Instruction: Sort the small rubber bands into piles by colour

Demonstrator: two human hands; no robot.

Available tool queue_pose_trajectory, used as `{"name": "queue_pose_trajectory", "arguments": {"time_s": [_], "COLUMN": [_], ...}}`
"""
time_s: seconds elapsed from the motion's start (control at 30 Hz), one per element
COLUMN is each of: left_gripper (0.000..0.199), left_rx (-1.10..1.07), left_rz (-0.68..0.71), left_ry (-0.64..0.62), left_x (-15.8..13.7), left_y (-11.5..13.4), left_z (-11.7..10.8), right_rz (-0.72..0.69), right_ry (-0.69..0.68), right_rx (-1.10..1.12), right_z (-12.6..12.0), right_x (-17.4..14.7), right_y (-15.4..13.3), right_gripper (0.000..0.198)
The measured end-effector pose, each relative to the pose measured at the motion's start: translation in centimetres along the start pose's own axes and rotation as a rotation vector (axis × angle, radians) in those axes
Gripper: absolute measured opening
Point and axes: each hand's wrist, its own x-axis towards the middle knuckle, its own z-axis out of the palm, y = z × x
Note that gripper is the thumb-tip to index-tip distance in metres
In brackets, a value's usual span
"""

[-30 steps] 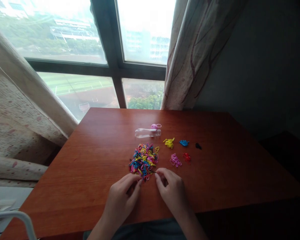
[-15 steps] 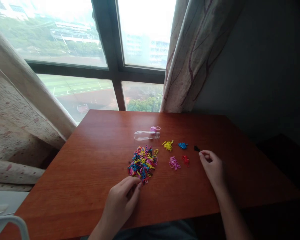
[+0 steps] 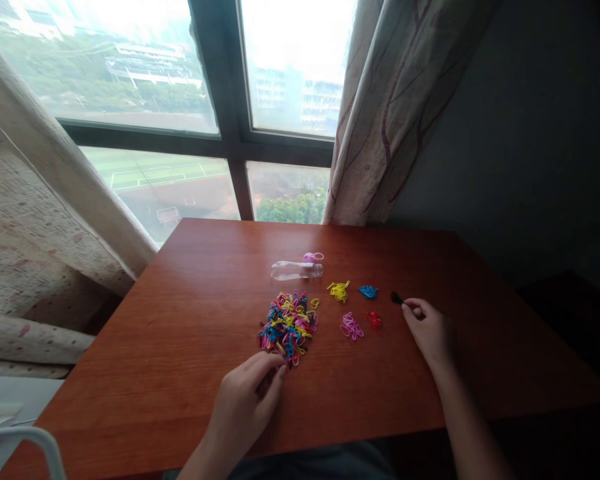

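Note:
A mixed pile of small coloured rubber bands (image 3: pixel 289 323) lies on the table. At its near edge, my left hand (image 3: pixel 247 393) has thumb and forefinger pinched together; whatever sits between them is too small to make out. Over on the right, my right hand (image 3: pixel 427 330) is closed in a pinch at a little heap of black rubber bands (image 3: pixel 396 297), with a dark strand reaching its fingertips. Between the hands lie separate heaps of yellow rubber bands (image 3: pixel 339 291), blue rubber bands (image 3: pixel 368 292), pink rubber bands (image 3: pixel 351 327) and red rubber bands (image 3: pixel 374 321).
Behind the pile, a clear plastic bottle (image 3: pixel 296 270) lies on its side, touching or close to a pink cap with a loop (image 3: pixel 312 257). The brown wooden table (image 3: pixel 180 347) meets a window with curtains (image 3: pixel 370 120). A white curved rail (image 3: pixel 35 437) stands at lower left.
The whole view has shifted slightly, so everything appears a little further right. Both hands keep nearly the same pose and place beside the rubber bands.

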Motion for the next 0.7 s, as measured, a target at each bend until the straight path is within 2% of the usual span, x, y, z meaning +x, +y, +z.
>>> {"name": "queue_pose_trajectory", "arguments": {"time_s": [0.17, 0.3, 0.5, 0.6, 0.7], "left_gripper": [0.013, 0.015, 0.014, 0.015, 0.015], "left_rx": [0.005, 0.018, 0.088, 0.150, 0.230], "left_rz": [-0.014, -0.021, -0.032, -0.023, -0.009], "left_ry": [0.002, 0.019, 0.069, 0.089, 0.056], "left_x": [-0.1, -0.2, -0.3, -0.2, -0.2], "left_y": [0.0, 0.0, -0.2, -0.2, 0.1], "left_z": [0.0, 0.1, 0.2, 0.2, 0.3], "right_rz": [-0.054, -0.118, -0.311, -0.385, -0.456], "right_ry": [0.066, 0.081, -0.159, -0.239, -0.281], "right_rx": [-0.010, 0.103, 0.327, 0.362, 0.327], "right_z": [-0.6, -0.9, 1.1, 2.4, 2.9], "right_x": [-1.0, -3.6, -9.1, -11.0, -11.7], "right_y": [-1.3, -4.5, -9.8, -11.3, -11.9], "right_gripper": [0.040, 0.038, 0.025, 0.021, 0.018]}}
